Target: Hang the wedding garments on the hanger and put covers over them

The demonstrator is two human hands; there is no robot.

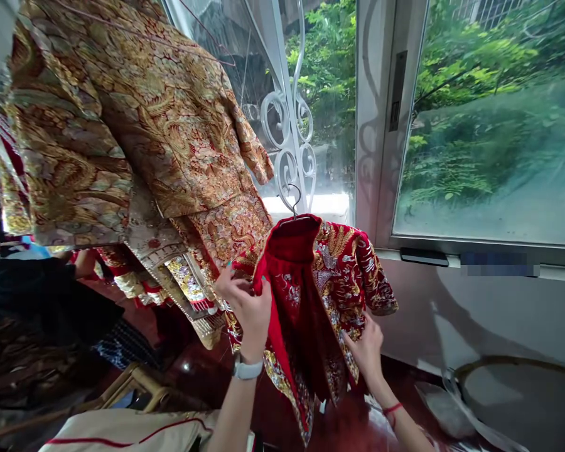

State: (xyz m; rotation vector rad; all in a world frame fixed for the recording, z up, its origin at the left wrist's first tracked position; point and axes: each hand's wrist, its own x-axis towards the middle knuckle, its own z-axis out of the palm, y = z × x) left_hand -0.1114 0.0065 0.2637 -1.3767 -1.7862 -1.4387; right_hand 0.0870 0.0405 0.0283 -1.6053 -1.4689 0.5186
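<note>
A small red jacket (332, 263) with gold and silver embroidery hangs open-fronted on a thin wire hanger (295, 199). Whether the hanger's hook rests on anything, I cannot tell. My left hand (248, 307), with a pale watch on its wrist, is closed on the jacket's left front edge below the collar. Lower on the right, my right hand (366, 344) pinches the jacket's side below the sleeve, its wrist wearing a red string. Dark red cloth shows inside the jacket between the two front panels.
A large gold embroidered robe (169, 119) hangs at upper left, with more garments behind. Window panes (489, 144) and a white scroll grille (287, 125) stand ahead. A person in dark clothes (47, 301) is at far left. Below are a bamboo frame (136, 380) and cream cloth (132, 427).
</note>
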